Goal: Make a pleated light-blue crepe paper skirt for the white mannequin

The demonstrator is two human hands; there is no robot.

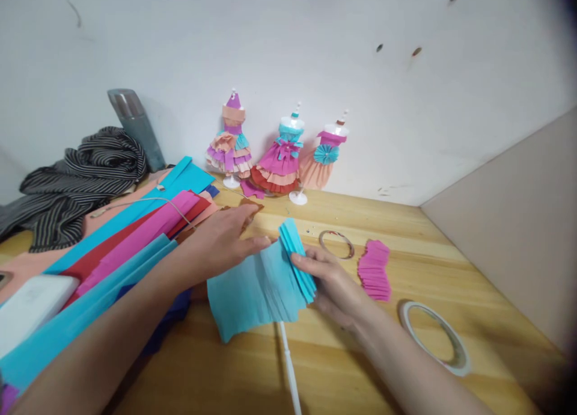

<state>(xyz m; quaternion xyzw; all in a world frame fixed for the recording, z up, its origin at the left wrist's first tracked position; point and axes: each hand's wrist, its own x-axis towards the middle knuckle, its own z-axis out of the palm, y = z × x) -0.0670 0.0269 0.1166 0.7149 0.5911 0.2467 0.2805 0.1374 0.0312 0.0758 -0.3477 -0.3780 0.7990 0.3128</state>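
A sheet of turquoise crepe paper hangs above the wooden table, its right end folded into narrow stacked pleats. My right hand pinches those pleats, thumb on top and fingers behind. Over the sheet's upper left edge, my left hand is stretched out with thumb and fingers apart. Whether its thumb touches the paper I cannot tell. A thin white stick lies partly hidden beneath the sheet. To the right of my right hand rests a pleated pink crepe paper piece.
Two tape rolls, a small one and a larger one, lie on the right. Miniature dress forms in paper dresses stand along the wall. Coloured paper, a white box-like device, striped cloth and a bottle fill the left.
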